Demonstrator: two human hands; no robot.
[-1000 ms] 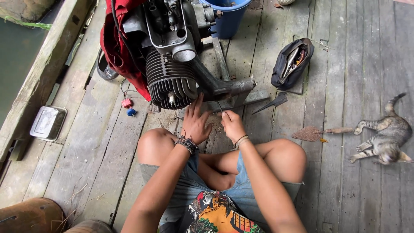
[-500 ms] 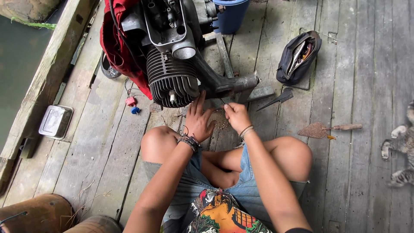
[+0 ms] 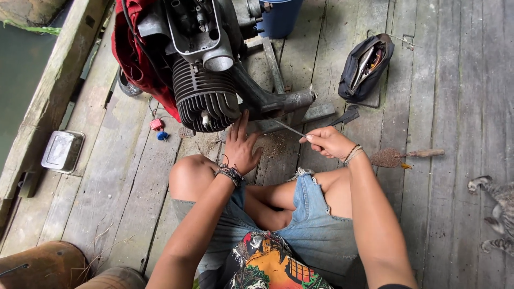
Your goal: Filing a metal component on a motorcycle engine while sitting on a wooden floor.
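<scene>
Floor: weathered grey wooden planks (image 3: pixel 439 96), running top to bottom of the frame, gaps between boards, sawdust-like debris at centre. Upper left: a heavy timber beam (image 3: pixel 37 112) edging the deck, greenish water beyond it. Left edge: a small rectangular metal tin (image 3: pixel 63 151) beside the beam. Upper right: an open dark tool pouch (image 3: pixel 366 67) with tools showing inside. Top centre: the base of a blue bucket (image 3: pixel 279 16). Right of centre: a rusty flat tool with a wooden handle (image 3: pixel 407 156) lying on the boards. Lower right edge: a grey striped cat (image 3: pixel 498 214), partly out of frame. Item in hand: a small engine (image 3: pixel 206 85), upper centre, dark finned cylinder, grey cast housing on top, red cloth (image 3: pixel 136 53) draped at its left, resting on the planks on a dark metal arm. Left hand (image 3: pixel 241 150): fingers spread apart, tips on the floor just below the finned cylinder. Right hand (image 3: pixel 327 142): fingers pinched together on a thin metal rod (image 3: pixel 289 128), which points up and left towards the engine's base. The person sits cross-legged in denim shorts (image 3: pixel 300 225), centre bottom.
</scene>
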